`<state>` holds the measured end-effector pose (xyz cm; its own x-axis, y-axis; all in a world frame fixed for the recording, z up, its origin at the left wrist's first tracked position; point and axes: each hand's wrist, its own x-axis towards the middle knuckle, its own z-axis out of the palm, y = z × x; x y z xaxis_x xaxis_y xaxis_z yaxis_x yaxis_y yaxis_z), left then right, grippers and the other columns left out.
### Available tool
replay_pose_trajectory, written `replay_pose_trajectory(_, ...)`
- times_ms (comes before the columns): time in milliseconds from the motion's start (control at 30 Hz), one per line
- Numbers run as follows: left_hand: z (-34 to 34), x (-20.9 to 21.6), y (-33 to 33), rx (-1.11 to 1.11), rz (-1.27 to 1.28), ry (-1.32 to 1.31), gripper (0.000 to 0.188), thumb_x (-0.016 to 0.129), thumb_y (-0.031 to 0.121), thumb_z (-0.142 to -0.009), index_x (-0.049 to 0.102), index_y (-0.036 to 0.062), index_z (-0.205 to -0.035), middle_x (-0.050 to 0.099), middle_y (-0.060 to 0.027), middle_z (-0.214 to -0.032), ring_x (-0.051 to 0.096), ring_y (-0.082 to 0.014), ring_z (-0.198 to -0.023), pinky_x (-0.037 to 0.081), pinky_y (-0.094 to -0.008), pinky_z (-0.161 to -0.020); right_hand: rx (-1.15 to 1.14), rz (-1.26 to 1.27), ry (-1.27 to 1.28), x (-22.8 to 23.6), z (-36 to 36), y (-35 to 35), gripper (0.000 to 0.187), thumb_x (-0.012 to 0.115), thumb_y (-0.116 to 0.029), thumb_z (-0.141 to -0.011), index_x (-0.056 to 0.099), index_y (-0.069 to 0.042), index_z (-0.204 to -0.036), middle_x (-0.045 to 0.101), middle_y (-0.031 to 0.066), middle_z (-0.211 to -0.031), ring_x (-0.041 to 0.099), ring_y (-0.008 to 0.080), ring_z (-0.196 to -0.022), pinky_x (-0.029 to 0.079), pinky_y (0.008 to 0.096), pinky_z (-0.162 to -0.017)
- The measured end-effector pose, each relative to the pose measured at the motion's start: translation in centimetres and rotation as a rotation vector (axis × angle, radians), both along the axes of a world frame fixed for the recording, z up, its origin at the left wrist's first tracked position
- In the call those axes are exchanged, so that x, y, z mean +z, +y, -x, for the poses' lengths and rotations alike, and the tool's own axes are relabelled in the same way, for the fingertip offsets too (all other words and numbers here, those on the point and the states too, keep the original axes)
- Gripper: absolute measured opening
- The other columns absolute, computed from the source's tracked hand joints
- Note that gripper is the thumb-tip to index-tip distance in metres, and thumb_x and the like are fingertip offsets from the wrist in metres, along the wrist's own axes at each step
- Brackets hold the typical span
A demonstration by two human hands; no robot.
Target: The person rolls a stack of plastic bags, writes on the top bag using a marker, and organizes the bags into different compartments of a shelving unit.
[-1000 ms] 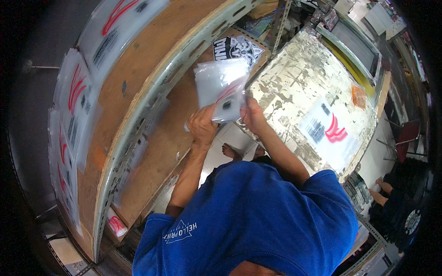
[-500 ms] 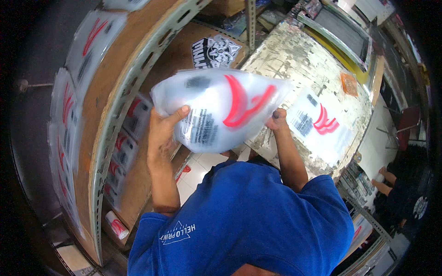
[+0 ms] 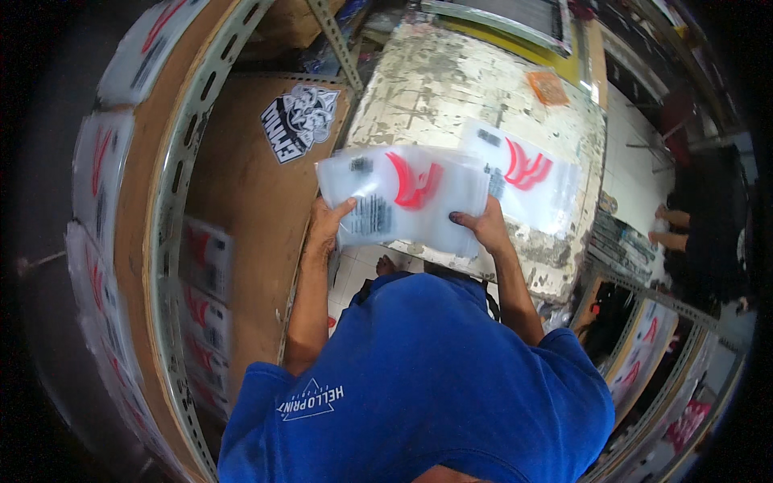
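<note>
Between my two hands is a stack of clear plastic bags [image 3: 435,217], printed with a red curved mark and dark text. My left hand [image 3: 328,224] grips the stack's left edge, thumb on top and fingers hidden beneath. At the right edge my right hand [image 3: 487,228] pinches it the same way; its thumb tip looks dark. The stack lies fairly flat, held above the gap between shelf and table. Just beyond its right end, more printed plastic bags [image 3: 555,197] rest on the paint-stained white table [image 3: 411,88].
On my left stands a metal-framed shelf [image 3: 181,153] with printed bags [image 3: 205,314] laid out on its brown boards and a black-and-white sticker [image 3: 302,121]. A framed screen [image 3: 507,18] and an orange piece [image 3: 547,87] sit on the table. Another person's hands [image 3: 672,229] show at right.
The stack was bent and bulging upward; now it is flatter and lower. My right hand has its thumb on top of the edge. The whole view has shifted.
</note>
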<state>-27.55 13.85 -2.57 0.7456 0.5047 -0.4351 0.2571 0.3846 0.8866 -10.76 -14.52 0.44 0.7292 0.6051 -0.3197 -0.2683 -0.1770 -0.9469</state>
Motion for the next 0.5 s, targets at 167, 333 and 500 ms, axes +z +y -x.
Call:
replay_pose_trajectory(167,-1.3,2.1,-0.1,-0.018,-0.219,-0.226,0.03,0.073,0.0,-0.079,0.064,-0.0012,-0.108,0.068,-0.0087,-0.101,0.065,-0.0162,-0.091,0.052,-0.0297,-0.082,-0.245,0.087,-0.371,1.5,3.5,-3.2,0.042,0.079,-0.005,-0.073,0.06,0.002,-0.11,0.069,0.009,-0.095,0.064,0.0159,-0.086,0.052,0.0301,-0.078)
replay_pose_trajectory(333,-1.3,0.6,0.1,-0.266,-0.262,-0.24,0.033,0.069,-0.009,-0.076,0.065,0.0017,-0.108,0.068,-0.0059,-0.102,0.063,-0.0134,-0.095,0.051,-0.0261,-0.085,-0.387,-0.139,-0.414,-4.6,5.9,-6.0,0.065,0.086,-0.011,-0.065,0.052,0.0,-0.119,0.063,0.0107,-0.108,0.062,0.0185,-0.096,0.051,0.0322,-0.083)
replay_pose_trajectory(500,-2.2,-1.3,-0.2,-0.289,-0.364,-0.263,0.026,0.07,-0.006,-0.078,0.067,0.0,-0.103,0.069,-0.0073,-0.101,0.064,-0.0141,-0.092,0.052,-0.0274,-0.082,-0.443,-0.009,-0.41,-6.4,6.6,-5.7,0.054,0.083,-0.006,-0.067,0.056,0.002,-0.113,0.067,0.0094,-0.099,0.064,0.019,-0.091,0.052,0.0321,-0.081)
